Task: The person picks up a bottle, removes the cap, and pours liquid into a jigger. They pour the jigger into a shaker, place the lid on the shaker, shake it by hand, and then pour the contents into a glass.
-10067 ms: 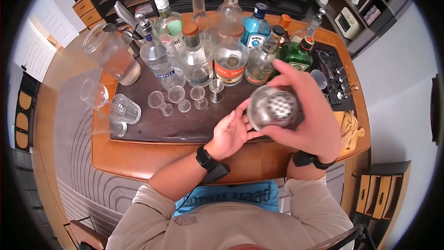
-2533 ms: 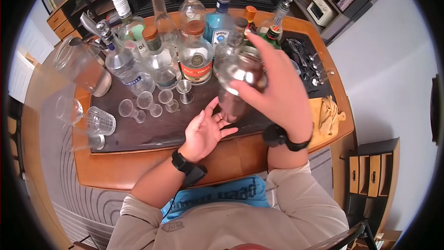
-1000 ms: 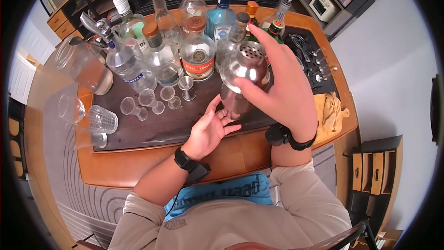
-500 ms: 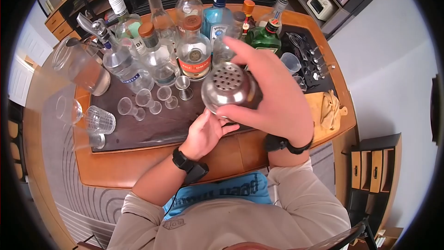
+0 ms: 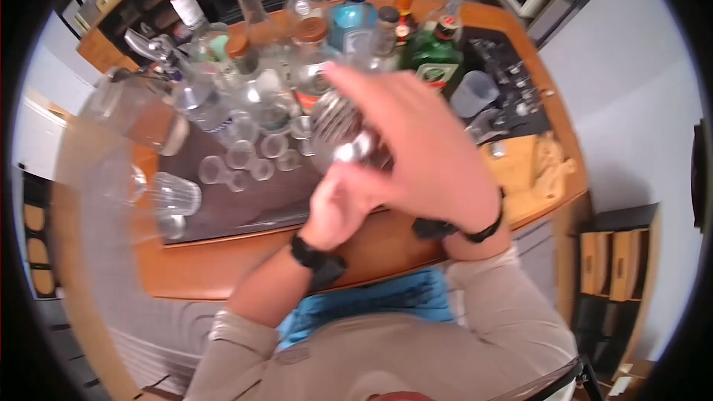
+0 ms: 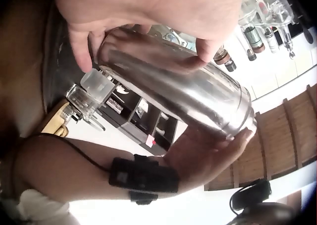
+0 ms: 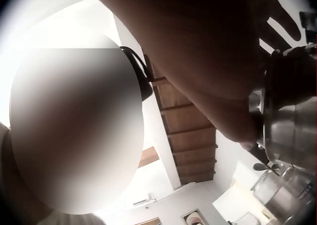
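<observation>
A steel cocktail shaker [image 5: 327, 141] with a perforated strainer top is held between both hands over the near middle of the table, tilted and blurred. My right hand [image 5: 427, 148] grips its upper part, thumb on the near side. Behind that hand, my left hand [image 5: 334, 212] is partly hidden at the shaker's lower end. In the left wrist view the shaker body [image 6: 163, 86] slants across the picture; the left thumb and fingers lie around its base, one finger spread off. The right wrist view catches only the shaker's side [image 7: 292, 131], with the dark right hand beside it.
Bottles, including a green one [image 5: 438, 52] and a blue one [image 5: 353, 22], crowd the back. Several small glasses and a jigger [image 5: 301, 128] stand left of the hands. A pitcher [image 5: 141, 108] is far left; a plastic cup [image 5: 475, 93] and wooden board [image 5: 516, 171] are right.
The shaker and my right hand have moved left, and the strainer is now streaked by motion. My right hand overlaps the left hand more than before. The head view has shifted slightly.
</observation>
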Demonstrator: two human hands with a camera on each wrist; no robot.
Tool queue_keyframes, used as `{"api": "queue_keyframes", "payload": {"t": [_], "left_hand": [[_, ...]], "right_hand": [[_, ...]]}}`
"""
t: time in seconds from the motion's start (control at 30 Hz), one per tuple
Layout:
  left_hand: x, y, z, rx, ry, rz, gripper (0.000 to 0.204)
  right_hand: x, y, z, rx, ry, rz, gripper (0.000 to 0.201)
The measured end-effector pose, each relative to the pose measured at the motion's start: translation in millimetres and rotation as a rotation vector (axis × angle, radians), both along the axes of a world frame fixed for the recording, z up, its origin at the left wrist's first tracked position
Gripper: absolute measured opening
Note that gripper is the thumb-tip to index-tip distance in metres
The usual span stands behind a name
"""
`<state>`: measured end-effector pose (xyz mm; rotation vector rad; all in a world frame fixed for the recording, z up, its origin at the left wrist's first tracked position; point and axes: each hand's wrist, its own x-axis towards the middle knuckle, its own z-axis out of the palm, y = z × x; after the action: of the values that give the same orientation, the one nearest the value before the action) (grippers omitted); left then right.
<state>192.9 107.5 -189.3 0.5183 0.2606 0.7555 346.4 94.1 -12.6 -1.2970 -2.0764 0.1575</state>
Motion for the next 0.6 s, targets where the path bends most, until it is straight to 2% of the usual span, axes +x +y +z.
{"api": "queue_keyframes", "payload": {"t": [0.03,0.1,0.17,0.2,0.27,0.3,0.33,0.37,0.4,0.43,0.47,0.53,0.6], "left_hand": [[-6,1,-6,-0.085,-0.043,-0.042,0.062],[-10,4,-29,-0.098,-0.081,-0.087,0.063],[-6,9,-63,-0.085,-0.508,-0.171,0.062],[-26,20,-53,-0.044,-0.505,-0.136,0.062],[-18,8,-36,-0.075,-0.13,-0.072,0.067],[-12,8,-26,-0.055,-0.072,-0.122,0.069],[-13,10,8,0.146,0.008,-0.104,0.073],[-12,5,52,0.129,0.076,-0.066,0.076],[-2,2,30,0.076,-0.01,-0.115,0.075],[-19,6,-1,0.027,-0.047,-0.116,0.075],[-25,10,-17,0.02,-0.066,-0.087,0.075],[-16,12,-21,-0.004,-0.096,-0.075,0.078],[-19,13,-16,0.015,-0.07,-0.075,0.08]], "right_hand": [[4,5,-5,0.005,0.018,-0.052,0.085],[7,7,-9,0.099,0.074,-0.182,0.083],[22,6,-9,0.059,0.172,-0.177,0.083],[11,11,-7,0.086,0.177,-0.131,0.083],[26,-15,7,-0.004,0.116,-0.068,0.086],[31,-23,13,-0.003,-0.059,-0.059,0.091],[22,-18,12,0.063,-0.056,0.037,0.092],[11,-19,24,-0.09,-0.01,0.025,0.094],[19,-18,20,-0.033,-0.027,-0.01,0.092],[7,-10,11,0.029,0.005,0.006,0.09],[5,-8,11,0.054,-0.021,-0.07,0.09],[26,-12,14,0.005,0.016,-0.191,0.09],[23,-19,19,0.002,0.032,-0.127,0.089]]}}
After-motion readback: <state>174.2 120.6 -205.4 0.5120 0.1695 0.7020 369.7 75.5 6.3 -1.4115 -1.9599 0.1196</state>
